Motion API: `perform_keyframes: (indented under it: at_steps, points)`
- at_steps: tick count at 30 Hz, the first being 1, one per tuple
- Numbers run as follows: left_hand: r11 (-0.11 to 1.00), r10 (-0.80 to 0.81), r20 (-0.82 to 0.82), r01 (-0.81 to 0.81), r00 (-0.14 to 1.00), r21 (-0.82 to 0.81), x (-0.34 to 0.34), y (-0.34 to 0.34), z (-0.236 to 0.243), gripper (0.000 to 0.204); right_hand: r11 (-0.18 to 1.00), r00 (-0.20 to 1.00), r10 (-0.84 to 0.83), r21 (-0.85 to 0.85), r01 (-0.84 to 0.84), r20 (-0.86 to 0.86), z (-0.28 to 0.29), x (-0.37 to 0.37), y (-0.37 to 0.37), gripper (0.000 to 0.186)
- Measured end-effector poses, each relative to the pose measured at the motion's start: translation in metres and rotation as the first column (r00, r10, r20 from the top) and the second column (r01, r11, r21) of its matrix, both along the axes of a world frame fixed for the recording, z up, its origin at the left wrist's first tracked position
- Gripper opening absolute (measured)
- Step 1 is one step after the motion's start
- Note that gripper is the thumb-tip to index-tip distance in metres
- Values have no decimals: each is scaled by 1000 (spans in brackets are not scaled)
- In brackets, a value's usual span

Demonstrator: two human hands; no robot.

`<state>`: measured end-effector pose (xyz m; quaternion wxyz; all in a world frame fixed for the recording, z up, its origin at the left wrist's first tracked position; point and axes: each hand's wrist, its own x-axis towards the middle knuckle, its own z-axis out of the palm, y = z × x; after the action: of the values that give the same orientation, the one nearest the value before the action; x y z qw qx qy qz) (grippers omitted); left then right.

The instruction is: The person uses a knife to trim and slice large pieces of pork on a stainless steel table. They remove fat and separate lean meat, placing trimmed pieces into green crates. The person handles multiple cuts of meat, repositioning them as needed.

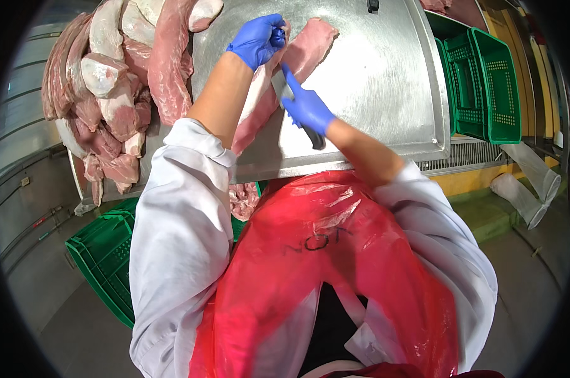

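Note:
A long piece of pink pork loin [310, 47] lies slantwise on the steel table [379, 94]. A whitish strip of fat [260, 83] runs along its left side. My left hand [258, 41], in a blue glove, is closed on the far end of that strip. My right hand [309, 109], gloved alike, is wrapped round a knife [314, 138], its index finger stretched forward. The black handle end shows below the palm; most of the blade is hidden by the hand and the meat. The knife hand is close against the loin's right side.
A large heap of pork pieces [113, 94] covers the table's left end. Green plastic crates [502, 88] stand off the right edge, another crate [102, 252] at lower left. Meat trimmings [242, 200] lie below the near edge. A small black object [373, 5] is at the far edge.

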<state>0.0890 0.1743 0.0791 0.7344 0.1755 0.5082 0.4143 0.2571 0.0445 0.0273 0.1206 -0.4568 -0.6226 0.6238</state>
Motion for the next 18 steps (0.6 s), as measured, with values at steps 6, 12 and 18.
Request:
perform_keyframes:
  at_steps: [6,12,18]
  points:
    - [992,117,-3,-116,993,52,-12,-6,18,12,993,1000,31,-117,-30,4,1,20,-52,85]
    - [982,61,135,-83,989,168,-54,0,-32,10,992,992,-42,-123,27,-118,8,-24,-20,87]
    - [959,122,90,-141,988,247,-46,-20,5,22,993,996,32,-112,-41,-79,5,6,-96,85]
